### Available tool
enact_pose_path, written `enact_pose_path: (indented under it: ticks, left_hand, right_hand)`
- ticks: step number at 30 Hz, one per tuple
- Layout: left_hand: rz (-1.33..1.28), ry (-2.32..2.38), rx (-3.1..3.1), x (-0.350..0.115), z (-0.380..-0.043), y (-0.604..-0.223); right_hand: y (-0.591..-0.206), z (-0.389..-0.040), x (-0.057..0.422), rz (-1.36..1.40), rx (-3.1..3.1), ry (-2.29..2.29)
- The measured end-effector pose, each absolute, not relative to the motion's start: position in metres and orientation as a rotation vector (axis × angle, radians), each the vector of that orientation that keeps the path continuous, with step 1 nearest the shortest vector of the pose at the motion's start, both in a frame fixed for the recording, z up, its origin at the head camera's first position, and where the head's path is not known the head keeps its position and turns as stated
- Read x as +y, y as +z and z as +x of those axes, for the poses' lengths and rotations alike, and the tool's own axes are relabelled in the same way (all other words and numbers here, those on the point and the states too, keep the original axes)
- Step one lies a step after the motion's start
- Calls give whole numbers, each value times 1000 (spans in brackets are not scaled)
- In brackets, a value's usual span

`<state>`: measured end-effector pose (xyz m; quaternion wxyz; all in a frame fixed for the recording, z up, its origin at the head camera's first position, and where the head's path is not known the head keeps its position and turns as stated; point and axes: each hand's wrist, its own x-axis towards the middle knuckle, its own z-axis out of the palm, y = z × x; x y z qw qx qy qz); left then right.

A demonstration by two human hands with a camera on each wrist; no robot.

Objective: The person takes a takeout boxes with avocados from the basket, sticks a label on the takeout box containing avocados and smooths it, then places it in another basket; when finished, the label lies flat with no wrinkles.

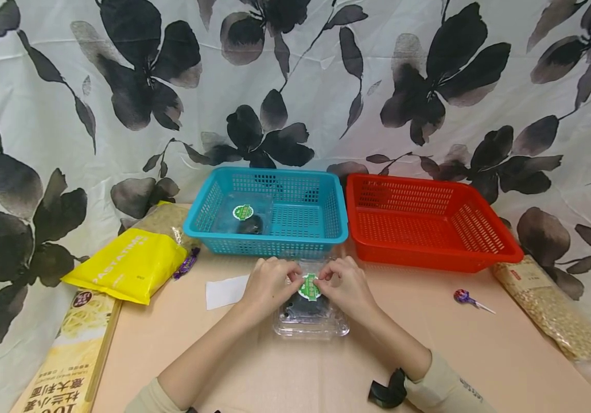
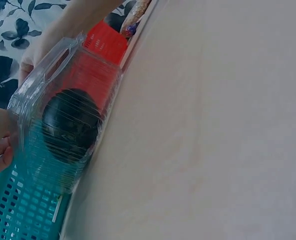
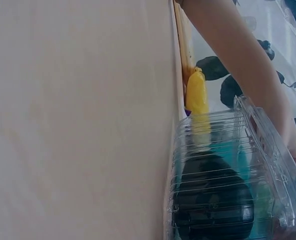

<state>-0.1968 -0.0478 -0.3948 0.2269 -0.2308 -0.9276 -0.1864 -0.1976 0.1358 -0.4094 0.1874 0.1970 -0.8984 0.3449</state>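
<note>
A clear plastic clamshell box [image 1: 311, 327] stands on the table in front of the blue basket, its lid down. Inside it lies a dark, glossy, rounded thing [image 2: 72, 125], whose kind I cannot tell. A round green and white sticker [image 1: 310, 287] is at the top of the lid. My left hand [image 1: 273, 282] pinches the sticker's left edge between thumb and finger. At its right edge, the right hand [image 1: 348, 287] pinches it likewise. Through the box's ribbed wall [image 3: 207, 150] the dark thing also shows in the right wrist view.
The blue basket [image 1: 269, 244] holds a similar stickered box [image 1: 223, 215]. Beside it is a red basket [image 1: 430, 261]. A white paper slip [image 1: 225, 291], yellow bag [image 1: 130, 264] and pasta pack [image 1: 76, 350] are leftward; a lollipop [image 1: 463, 296] and grain bag [image 1: 553, 310] lie rightward.
</note>
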Motion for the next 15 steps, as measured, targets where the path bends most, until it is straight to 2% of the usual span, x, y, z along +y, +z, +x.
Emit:
enact_pose_path:
  ticks: [5, 11, 15]
  left_hand:
    - [-709, -504, -2439, -50, -192, -394]
    - [-1026, -432, -2418, -54, -174, -397]
    - [-1116, -312, -2458, -57, -165, -409]
  right_hand:
    - [-411, -197, 141, 679, -2446, 970]
    - [-414, -184, 150, 990, -2373, 833]
    - [-418, -175, 153, 1124, -2371, 679]
